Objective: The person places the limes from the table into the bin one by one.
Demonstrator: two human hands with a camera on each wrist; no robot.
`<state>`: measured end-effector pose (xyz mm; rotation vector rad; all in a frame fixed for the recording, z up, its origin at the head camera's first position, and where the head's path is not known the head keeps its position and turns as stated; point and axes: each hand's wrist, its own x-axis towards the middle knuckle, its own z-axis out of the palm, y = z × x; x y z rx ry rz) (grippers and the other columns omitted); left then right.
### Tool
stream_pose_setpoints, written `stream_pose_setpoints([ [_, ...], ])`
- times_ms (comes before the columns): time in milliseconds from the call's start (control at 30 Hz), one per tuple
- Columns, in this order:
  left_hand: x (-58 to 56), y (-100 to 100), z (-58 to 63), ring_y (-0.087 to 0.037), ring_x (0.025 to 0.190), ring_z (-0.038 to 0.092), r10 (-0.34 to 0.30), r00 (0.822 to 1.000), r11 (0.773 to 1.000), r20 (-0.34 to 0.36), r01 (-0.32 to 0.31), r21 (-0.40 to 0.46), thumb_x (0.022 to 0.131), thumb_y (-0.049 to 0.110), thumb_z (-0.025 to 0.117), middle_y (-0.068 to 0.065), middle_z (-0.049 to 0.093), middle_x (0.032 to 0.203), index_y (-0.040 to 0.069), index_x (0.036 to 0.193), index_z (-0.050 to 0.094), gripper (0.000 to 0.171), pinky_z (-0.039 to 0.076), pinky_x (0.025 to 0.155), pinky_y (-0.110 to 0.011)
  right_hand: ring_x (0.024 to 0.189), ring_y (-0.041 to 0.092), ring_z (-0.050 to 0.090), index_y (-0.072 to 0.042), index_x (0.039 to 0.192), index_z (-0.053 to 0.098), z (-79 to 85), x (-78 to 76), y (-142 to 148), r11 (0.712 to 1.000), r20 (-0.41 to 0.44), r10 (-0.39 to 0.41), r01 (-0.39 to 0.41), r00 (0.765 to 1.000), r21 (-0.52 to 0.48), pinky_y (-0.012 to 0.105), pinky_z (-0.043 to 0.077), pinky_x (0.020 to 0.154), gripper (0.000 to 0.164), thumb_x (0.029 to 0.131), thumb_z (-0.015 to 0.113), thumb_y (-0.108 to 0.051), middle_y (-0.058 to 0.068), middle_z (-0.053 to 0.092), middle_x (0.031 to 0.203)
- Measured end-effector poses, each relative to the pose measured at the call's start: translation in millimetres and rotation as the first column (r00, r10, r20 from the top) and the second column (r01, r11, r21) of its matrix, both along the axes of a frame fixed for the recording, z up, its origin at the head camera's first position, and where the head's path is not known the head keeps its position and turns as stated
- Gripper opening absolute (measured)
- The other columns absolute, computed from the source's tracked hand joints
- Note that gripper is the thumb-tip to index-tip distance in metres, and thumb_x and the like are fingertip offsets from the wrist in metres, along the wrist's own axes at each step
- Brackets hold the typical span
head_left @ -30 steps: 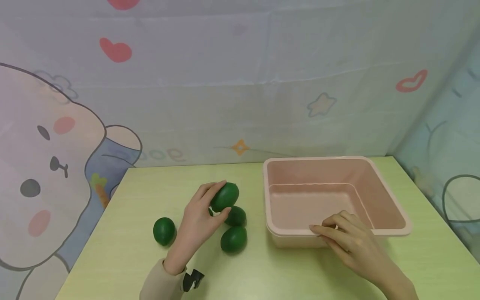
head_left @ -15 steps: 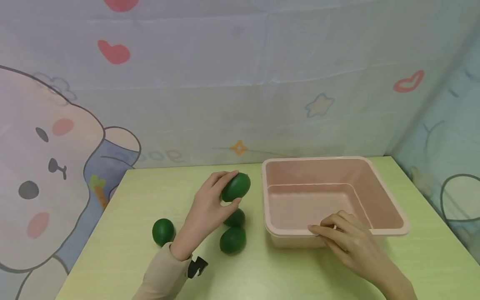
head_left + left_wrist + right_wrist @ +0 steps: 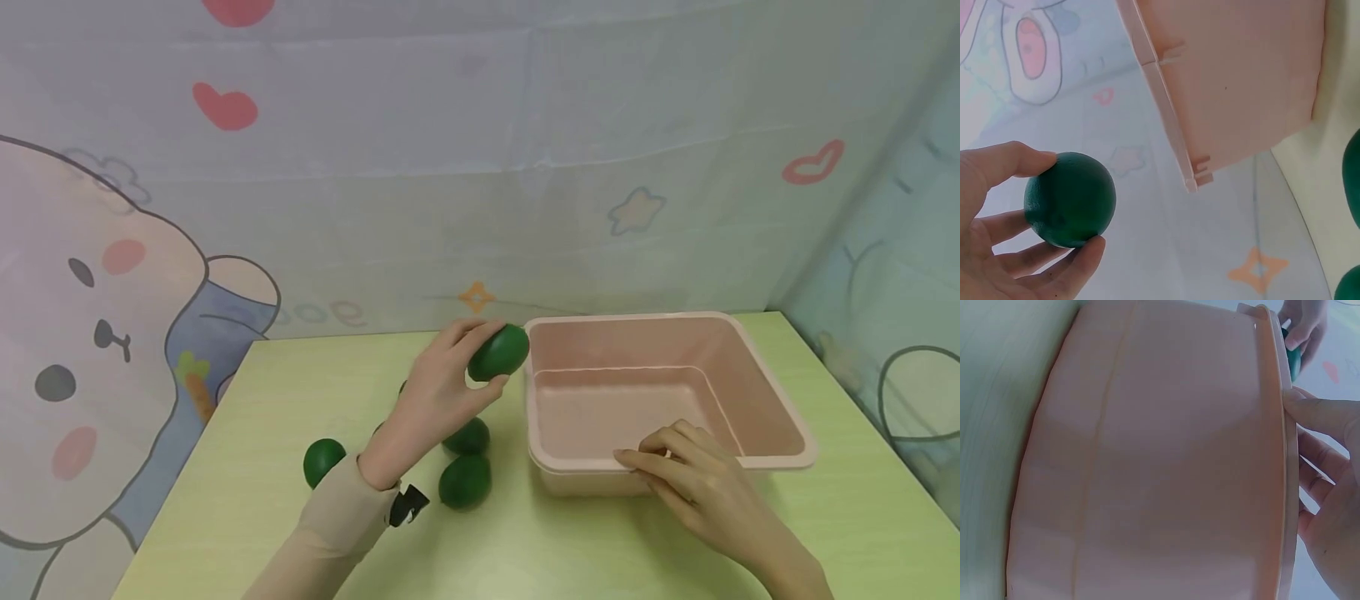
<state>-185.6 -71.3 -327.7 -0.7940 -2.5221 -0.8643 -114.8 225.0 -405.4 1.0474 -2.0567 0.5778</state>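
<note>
My left hand [image 3: 442, 383] holds a dark green lime [image 3: 499, 352] between the thumb and fingertips, raised above the table at the left rim of a pink plastic basin [image 3: 534, 400]. In the left wrist view the lime [image 3: 1072, 200] is round and slightly shiny, apart from the basin wall [image 3: 1241, 81]. At the basin's front edge, my right hand [image 3: 701, 483] grips the rim. The right wrist view has the thumb [image 3: 1319, 415] on the outer side of that rim, with the other fingers behind it.
Two limes lie close together, one [image 3: 465, 482] in front of another [image 3: 467, 437]. A further lime [image 3: 323, 461] sits to the left, partly behind the sleeve [image 3: 337, 508]. Slivers of green show behind the left hand. A printed cloth [image 3: 390, 183] hangs behind the table [image 3: 285, 375].
My left hand has lifted the lime up and to the right, away from the others and towards the basin's left rim. The right hand has stayed on the basin's front rim.
</note>
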Motion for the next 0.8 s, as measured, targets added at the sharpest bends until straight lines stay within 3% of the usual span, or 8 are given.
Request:
stream_pose_setpoints([
  [633, -19.4, 34, 11.0, -0.02, 0.115, 0.056, -0.165, 0.986, 0.978, -0.02, 0.161, -0.132, 0.083, 0.021, 0.073, -0.005, 0.055, 0.129, 0.015, 0.136, 0.054, 0.057, 0.052, 0.088, -0.032, 0.082, 0.005, 0.048, -0.018, 0.106, 0.074, -0.7, 1.0, 2, 1.0, 0.022, -0.017, 0.017, 1.0, 0.007, 0.02, 0.036, 0.073, 0.034, 0.103, 0.044, -0.031, -0.009, 0.06, 0.089],
  [800, -25.2, 43, 16.0, -0.018, 0.109, 0.059, -0.21, 0.977, 0.962, 0.023, 0.211, -0.172, 0.085, 0.021, 0.071, -0.005, 0.056, 0.128, 0.016, 0.138, 0.051, 0.057, 0.052, 0.086, -0.029, 0.082, 0.006, 0.048, -0.018, 0.106, 0.074, -0.3, 1.4, 2, 1.0, 0.021, -0.017, 0.017, 1.0, 0.012, 0.02, 0.036, 0.073, 0.034, 0.103, 0.043, -0.032, -0.01, 0.06, 0.089],
])
